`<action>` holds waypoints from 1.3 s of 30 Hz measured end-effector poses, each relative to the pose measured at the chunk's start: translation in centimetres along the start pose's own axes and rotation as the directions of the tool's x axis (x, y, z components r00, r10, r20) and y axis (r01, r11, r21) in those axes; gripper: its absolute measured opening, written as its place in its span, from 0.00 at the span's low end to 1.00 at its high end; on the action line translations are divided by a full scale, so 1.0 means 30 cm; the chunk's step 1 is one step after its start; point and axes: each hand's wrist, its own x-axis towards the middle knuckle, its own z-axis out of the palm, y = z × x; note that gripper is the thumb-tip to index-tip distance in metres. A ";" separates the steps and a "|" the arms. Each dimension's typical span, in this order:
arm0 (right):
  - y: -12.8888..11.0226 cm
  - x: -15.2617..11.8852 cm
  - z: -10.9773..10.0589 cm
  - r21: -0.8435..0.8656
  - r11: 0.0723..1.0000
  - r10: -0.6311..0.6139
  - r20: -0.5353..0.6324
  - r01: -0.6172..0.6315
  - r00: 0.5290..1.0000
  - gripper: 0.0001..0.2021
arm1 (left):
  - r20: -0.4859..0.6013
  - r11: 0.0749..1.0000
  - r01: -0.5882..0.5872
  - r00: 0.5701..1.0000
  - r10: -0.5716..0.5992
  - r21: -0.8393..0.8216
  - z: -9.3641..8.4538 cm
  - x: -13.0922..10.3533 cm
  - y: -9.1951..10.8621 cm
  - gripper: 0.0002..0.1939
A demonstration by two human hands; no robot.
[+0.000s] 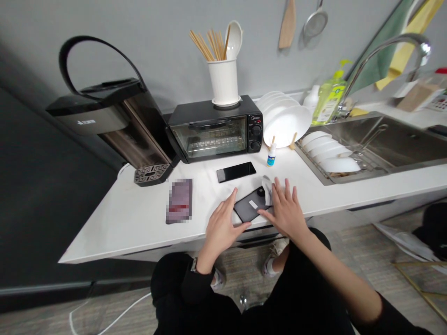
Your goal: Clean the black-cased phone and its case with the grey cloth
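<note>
A dark phone [247, 208] lies back up on the white counter, tilted, its camera lens at the upper corner and a small white label on its back. My left hand [222, 224] grips its left end, with the fingers along one edge and the thumb at the near edge. My right hand [287, 211] rests at the right end, fingers stretched out and spread, thumb over the phone's back. A crumpled pale grey wipe or cloth [267, 190] lies over the phone's right end, beside my right fingers. Behind it lies another black phone [236, 172], screen up.
A small white-and-blue bottle [271, 156] stands near the toaster oven [214, 132]. At left are a drinks machine [122, 125] and a blurred-out purple item [179, 201]. White plates [288, 123] stand in a rack beside the sink [401, 158]. The counter's front edge is close to me.
</note>
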 end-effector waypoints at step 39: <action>-0.030 0.022 -0.013 0.108 0.977 -0.196 0.121 0.183 0.973 0.46 | -0.006 1.000 -0.010 1.000 0.010 0.004 0.004 0.003 -0.001 0.59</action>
